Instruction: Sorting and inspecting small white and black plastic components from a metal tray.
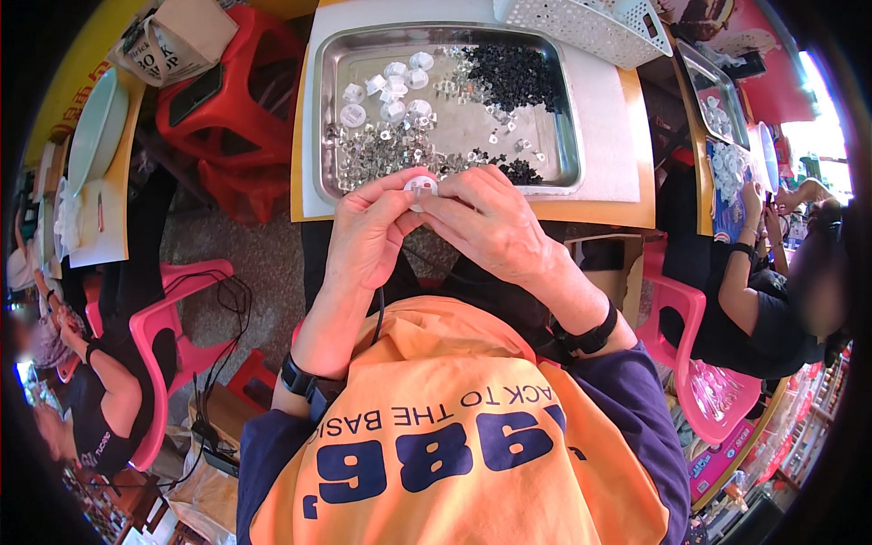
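White-topped table (610,136), silver metal tray (570,127).
Before tray, left hand (371,218) and right hand (495,222) pinch white plastic disc (421,184); loose grip risks drop.

Tray (575,136): smooth shiny metal. Small pieces (381,150): bright, glinting, metallic-looking. Round piece (423,184): smooth white plastic. Black bits (516,77): matt, plastic-looking. Basket (581,23): white perforated plastic. Sheet (609,136): matt, smooth. Worktop edge (644,136): wood-like. Stool (241,118): glossy red plastic. Chair (150,336): smooth pink plastic. Shirt (436,381): matt cloth.
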Demonstrator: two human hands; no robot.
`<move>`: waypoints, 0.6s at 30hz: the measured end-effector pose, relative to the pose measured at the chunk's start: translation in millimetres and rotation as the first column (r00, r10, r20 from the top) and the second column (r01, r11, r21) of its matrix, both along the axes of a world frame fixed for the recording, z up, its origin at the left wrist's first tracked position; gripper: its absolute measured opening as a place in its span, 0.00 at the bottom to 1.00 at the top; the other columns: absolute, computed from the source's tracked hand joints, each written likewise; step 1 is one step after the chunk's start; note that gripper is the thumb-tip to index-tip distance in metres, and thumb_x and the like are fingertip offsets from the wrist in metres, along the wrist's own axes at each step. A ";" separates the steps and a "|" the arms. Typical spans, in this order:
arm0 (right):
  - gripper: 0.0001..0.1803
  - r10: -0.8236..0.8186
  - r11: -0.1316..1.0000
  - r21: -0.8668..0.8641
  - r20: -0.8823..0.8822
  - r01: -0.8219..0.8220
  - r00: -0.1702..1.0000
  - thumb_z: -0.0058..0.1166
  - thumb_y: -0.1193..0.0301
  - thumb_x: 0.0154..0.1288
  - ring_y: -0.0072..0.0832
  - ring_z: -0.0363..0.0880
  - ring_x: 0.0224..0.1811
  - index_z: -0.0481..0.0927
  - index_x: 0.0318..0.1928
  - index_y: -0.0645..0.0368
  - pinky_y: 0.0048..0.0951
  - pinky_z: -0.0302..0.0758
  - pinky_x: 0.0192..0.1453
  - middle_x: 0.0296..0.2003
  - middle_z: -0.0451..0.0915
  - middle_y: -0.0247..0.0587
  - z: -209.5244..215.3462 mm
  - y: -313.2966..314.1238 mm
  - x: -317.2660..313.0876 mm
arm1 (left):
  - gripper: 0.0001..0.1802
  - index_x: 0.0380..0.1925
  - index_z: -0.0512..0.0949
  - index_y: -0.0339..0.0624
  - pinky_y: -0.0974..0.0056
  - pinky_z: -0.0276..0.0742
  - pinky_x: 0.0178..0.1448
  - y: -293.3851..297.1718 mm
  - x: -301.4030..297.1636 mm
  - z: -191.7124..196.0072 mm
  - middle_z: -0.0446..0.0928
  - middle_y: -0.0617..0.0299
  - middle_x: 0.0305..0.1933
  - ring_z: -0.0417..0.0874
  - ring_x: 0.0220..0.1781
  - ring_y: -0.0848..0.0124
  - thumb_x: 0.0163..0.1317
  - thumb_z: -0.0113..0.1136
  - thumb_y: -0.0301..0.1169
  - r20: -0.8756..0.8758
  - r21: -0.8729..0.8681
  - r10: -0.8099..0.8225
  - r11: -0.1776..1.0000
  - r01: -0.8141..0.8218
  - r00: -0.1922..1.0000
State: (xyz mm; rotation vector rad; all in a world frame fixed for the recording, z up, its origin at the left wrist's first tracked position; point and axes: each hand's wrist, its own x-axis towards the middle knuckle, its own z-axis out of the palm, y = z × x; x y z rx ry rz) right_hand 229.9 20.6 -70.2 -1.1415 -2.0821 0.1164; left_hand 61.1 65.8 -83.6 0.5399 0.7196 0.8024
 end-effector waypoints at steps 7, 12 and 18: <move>0.10 -0.001 0.999 0.033 -0.034 0.002 0.999 0.58 0.75 0.49 0.31 0.73 0.34 0.77 0.36 0.60 0.30 0.68 0.39 0.31 0.71 0.36 2.9 -2.1 0.6 | 0.15 0.47 0.75 0.28 0.67 0.80 0.48 -3.0 0.6 6.2 0.79 0.53 0.44 0.82 0.42 0.70 0.61 0.50 0.21 0.041 -0.009 -0.025 1.000 0.026 0.999; 0.11 0.013 0.999 0.030 -0.017 -0.012 1.000 0.58 0.75 0.48 0.30 0.73 0.35 0.76 0.35 0.60 0.30 0.68 0.40 0.32 0.71 0.35 1.5 -4.5 -0.1 | 0.14 0.46 0.76 0.27 0.67 0.81 0.47 -4.4 0.3 1.5 0.79 0.54 0.43 0.81 0.41 0.71 0.60 0.48 0.20 0.018 0.037 -0.057 0.998 0.057 0.998; 0.11 0.029 1.000 0.007 -0.008 -0.029 1.000 0.58 0.75 0.47 0.29 0.73 0.35 0.76 0.35 0.60 0.29 0.68 0.39 0.33 0.71 0.35 3.2 -7.4 -1.0 | 0.13 0.44 0.77 0.27 0.66 0.81 0.46 -6.5 0.4 0.8 0.79 0.54 0.42 0.81 0.39 0.72 0.60 0.48 0.20 -0.018 0.067 -0.065 0.996 0.066 0.998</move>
